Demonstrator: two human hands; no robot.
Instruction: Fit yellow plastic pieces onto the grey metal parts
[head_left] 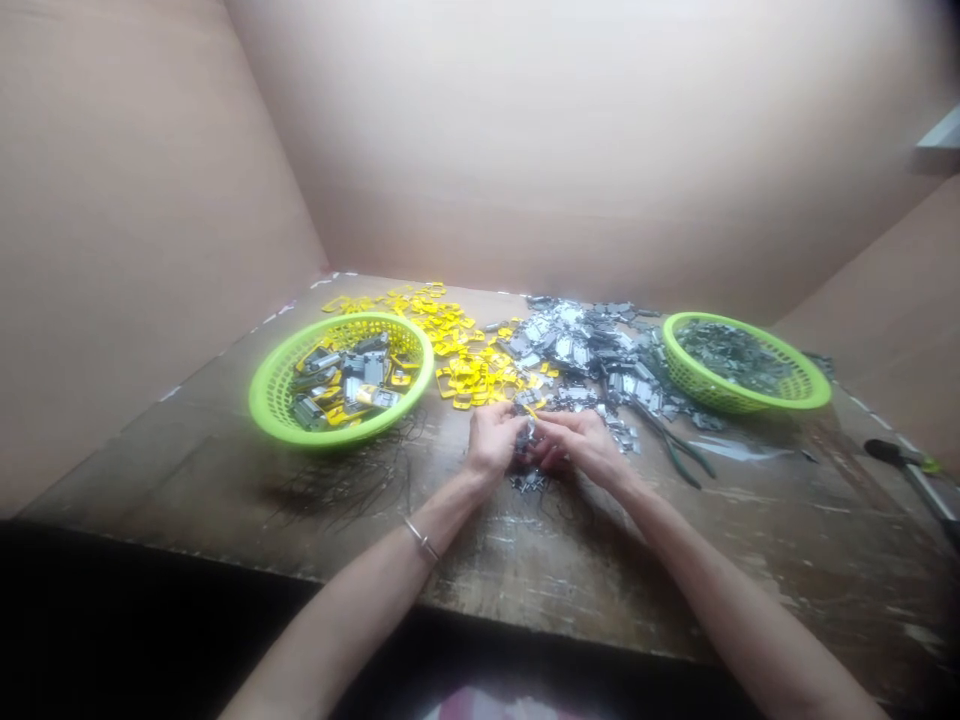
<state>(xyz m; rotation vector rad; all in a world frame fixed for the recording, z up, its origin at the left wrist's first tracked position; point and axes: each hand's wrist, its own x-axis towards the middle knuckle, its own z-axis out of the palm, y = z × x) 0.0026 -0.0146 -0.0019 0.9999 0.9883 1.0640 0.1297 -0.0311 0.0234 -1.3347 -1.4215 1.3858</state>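
My left hand (pixel 493 440) and my right hand (pixel 586 446) meet low over the middle of the table. Their fingers are closed round a small part (pixel 529 412) with a yellow strip on top and grey below, largely hidden by the fingers. Just beneath the hands lies a little pile of small silvery pieces (pixel 529 483). Beyond them, yellow frame-like plastic parts (pixel 480 375) are heaped to the left, and flat grey parts (pixel 570 345) are heaped to the right.
On the left, a green basket (pixel 262 405) holds joined yellow-and-grey pieces. Another green basket (pixel 814 392) at right holds small grey pieces. Green-handled pliers (pixel 681 455) lie near a clear plastic strip (pixel 739 450). A black-headed tool (pixel 892 455) rests far right; thin dark wires (pixel 375 480) lie left.
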